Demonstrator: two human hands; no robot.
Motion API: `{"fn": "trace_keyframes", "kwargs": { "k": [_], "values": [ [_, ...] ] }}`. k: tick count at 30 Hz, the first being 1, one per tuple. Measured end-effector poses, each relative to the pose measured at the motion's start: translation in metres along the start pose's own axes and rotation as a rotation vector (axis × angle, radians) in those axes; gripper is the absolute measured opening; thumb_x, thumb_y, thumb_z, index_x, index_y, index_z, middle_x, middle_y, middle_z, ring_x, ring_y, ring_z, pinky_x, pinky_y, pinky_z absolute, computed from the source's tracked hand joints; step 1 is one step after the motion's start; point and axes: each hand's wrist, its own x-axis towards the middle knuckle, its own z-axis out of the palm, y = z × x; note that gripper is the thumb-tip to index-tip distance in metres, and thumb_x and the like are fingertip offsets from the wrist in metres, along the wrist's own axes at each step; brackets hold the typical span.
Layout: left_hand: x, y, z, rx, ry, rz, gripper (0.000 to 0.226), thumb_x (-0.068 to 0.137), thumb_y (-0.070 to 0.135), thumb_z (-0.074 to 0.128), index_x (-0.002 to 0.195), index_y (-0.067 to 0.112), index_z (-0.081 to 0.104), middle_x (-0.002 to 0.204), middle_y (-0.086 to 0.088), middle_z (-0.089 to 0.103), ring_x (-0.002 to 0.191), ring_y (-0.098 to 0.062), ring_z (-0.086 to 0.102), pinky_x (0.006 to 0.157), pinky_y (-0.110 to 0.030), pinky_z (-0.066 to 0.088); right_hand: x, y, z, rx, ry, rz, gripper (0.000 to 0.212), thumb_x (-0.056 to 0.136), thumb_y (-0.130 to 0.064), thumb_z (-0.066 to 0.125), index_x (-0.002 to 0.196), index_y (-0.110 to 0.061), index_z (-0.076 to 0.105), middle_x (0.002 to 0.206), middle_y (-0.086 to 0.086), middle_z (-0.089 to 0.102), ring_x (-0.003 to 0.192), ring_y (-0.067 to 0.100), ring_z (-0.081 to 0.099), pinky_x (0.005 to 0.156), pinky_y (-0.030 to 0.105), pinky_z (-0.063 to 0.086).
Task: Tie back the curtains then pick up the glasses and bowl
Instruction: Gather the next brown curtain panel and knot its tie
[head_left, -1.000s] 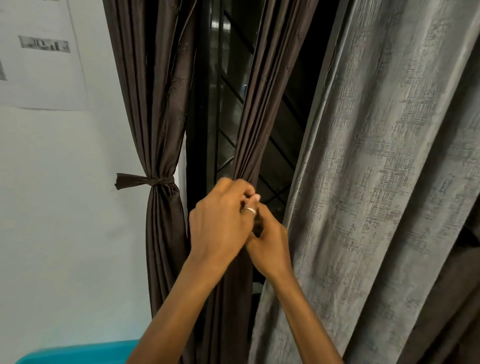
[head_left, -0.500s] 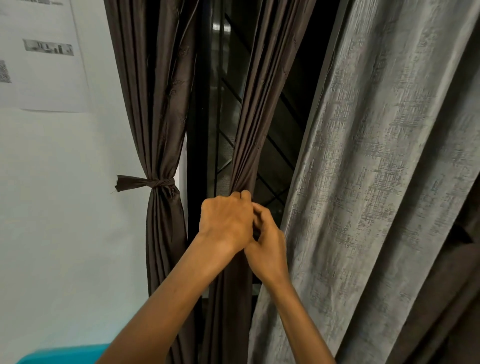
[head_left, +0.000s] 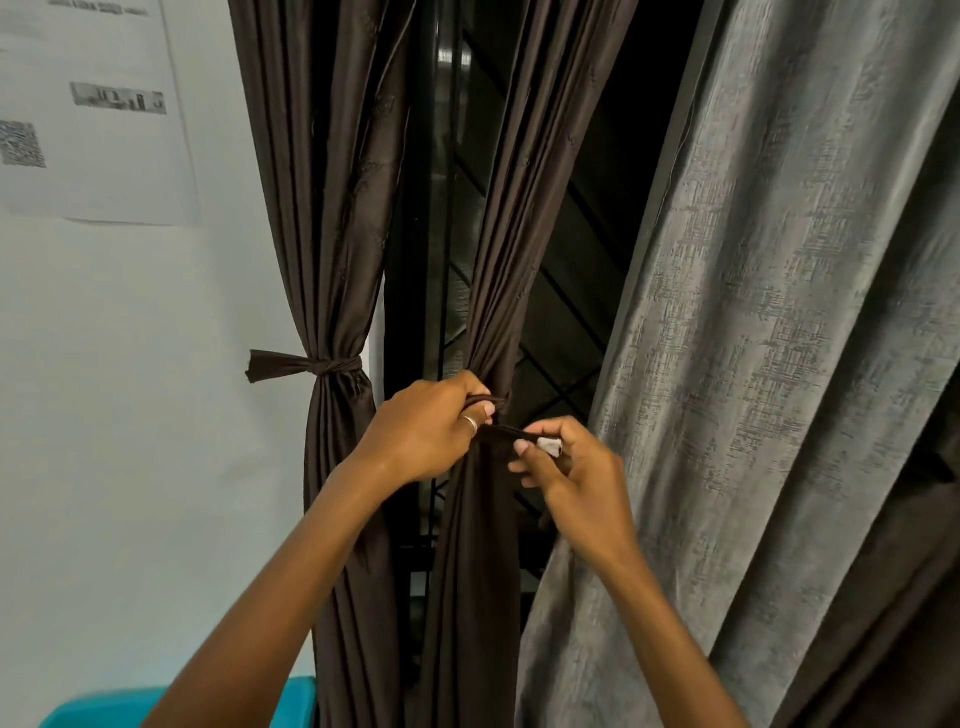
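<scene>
Both hands gripped the dark tie strip (head_left: 496, 431) round the middle brown curtain (head_left: 498, 270): left hand (head_left: 426, 431) fingers closed on one end, right hand (head_left: 571, 473) fingers pinching the other

Both hands meet at the centre, working a dark tie (head_left: 498, 431) around the middle brown curtain (head_left: 511, 249). The left hand (head_left: 423, 434), a ring on one finger, grips one end; the right hand (head_left: 574, 475), at its 4 o'clock, pinches the other. At 9 o'clock hangs the left curtain (head_left: 324, 208), already bound. A grey curtain (head_left: 789, 338) fills 3 o'clock. A paper (head_left: 88, 114) is stuck to the wall at 10 o'clock.
</scene>
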Motion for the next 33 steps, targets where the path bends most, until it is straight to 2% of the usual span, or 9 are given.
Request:
{"fn": "trace_keyframes", "kwargs": {
  "k": [2,4,8,14,18,21,27,30,33],
  "values": [
    [-0.005,-0.002,0.003,-0.093,-0.015,0.022,0.019,0.104,0.042,0.047,0.116,0.031,0.058,0.073,0.015,0.061,0.074,-0.009,0.063,0.074,-0.039,0.054,0.008,-0.007,-0.007,-0.020,0.001,-0.033,0.011,0.098,-0.010,0.067,0.101,-0.020,0.070,0.082,-0.002,0.076,0.078,0.010,0.075,0.072,0.032,0.063],
    [-0.009,-0.002,0.008,-0.199,-0.023,0.047,0.018,0.104,0.041,0.046,0.114,0.031,0.057,0.070,0.009,0.065,0.072,-0.008,0.065,0.076,-0.044,0.056,0.019,-0.016,-0.012,-0.055,0.021,-0.086,0.012,0.097,-0.009,0.067,0.102,-0.019,0.071,0.081,-0.002,0.075,0.076,0.009,0.075,0.071,0.031,0.063],
    [-0.012,0.000,0.016,-0.301,-0.024,0.092,0.012,0.105,0.037,0.043,0.108,0.032,0.053,0.077,0.005,0.070,0.070,-0.003,0.064,0.077,-0.045,0.056,0.038,-0.031,-0.011,-0.171,0.017,-0.195,0.022,0.095,-0.017,0.071,0.114,-0.021,0.063,0.084,-0.006,0.073,0.074,0.008,0.073,0.070,0.035,0.061],
    [-0.017,-0.002,0.021,-0.441,-0.024,0.103,0.010,0.106,0.030,0.043,0.109,0.025,0.051,0.095,0.008,0.069,0.079,-0.008,0.064,0.077,-0.044,0.059,0.049,-0.032,0.002,-0.181,0.088,-0.258,0.044,0.086,-0.022,0.082,0.114,-0.021,0.047,0.086,-0.008,0.070,0.073,0.006,0.069,0.064,0.019,0.053],
    [-0.020,-0.004,0.019,-0.500,-0.025,0.108,0.011,0.107,0.027,0.042,0.111,0.024,0.052,0.098,0.004,0.067,0.081,-0.001,0.063,0.079,-0.036,0.061,0.046,-0.015,0.016,-0.264,0.263,-0.465,0.029,0.087,-0.019,0.081,0.108,-0.016,0.062,0.106,-0.003,0.059,0.070,0.009,0.064,0.063,0.014,0.047],
    [-0.021,-0.007,0.018,-0.495,-0.027,0.126,0.012,0.107,0.026,0.042,0.112,0.022,0.053,0.099,0.006,0.066,0.084,-0.001,0.064,0.080,-0.035,0.060,0.041,-0.007,0.022,-0.287,0.274,-0.498,0.021,0.093,-0.016,0.074,0.114,-0.015,0.072,0.106,-0.003,0.055,0.074,0.009,0.061,0.069,0.013,0.048],
    [-0.021,-0.013,0.015,-0.481,-0.025,0.142,0.013,0.107,0.026,0.043,0.111,0.022,0.055,0.098,0.006,0.067,0.087,-0.002,0.066,0.081,-0.033,0.059,0.031,0.002,0.020,-0.300,0.039,-0.434,0.043,0.096,-0.010,0.052,0.135,-0.022,0.066,0.098,-0.004,0.056,0.085,0.010,0.059,0.076,0.022,0.050],
    [-0.021,-0.017,0.014,-0.482,0.006,0.143,0.013,0.106,0.028,0.045,0.109,0.024,0.057,0.094,0.003,0.068,0.085,-0.005,0.069,0.080,-0.034,0.060,0.026,0.001,0.016,-0.299,-0.143,-0.352,0.050,0.089,-0.013,0.058,0.136,-0.030,0.061,0.087,-0.012,0.066,0.074,0.011,0.064,0.069,0.031,0.055],
    [-0.020,-0.016,0.013,-0.449,0.077,0.134,0.014,0.104,0.030,0.051,0.108,0.024,0.062,0.084,0.002,0.071,0.078,-0.006,0.071,0.078,-0.035,0.060,0.027,0.000,0.013,-0.382,-0.241,-0.256,0.049,0.086,-0.025,0.065,0.132,-0.037,0.054,0.068,-0.003,0.066,0.062,0.013,0.064,0.062,0.043,0.055]
  ]
}}
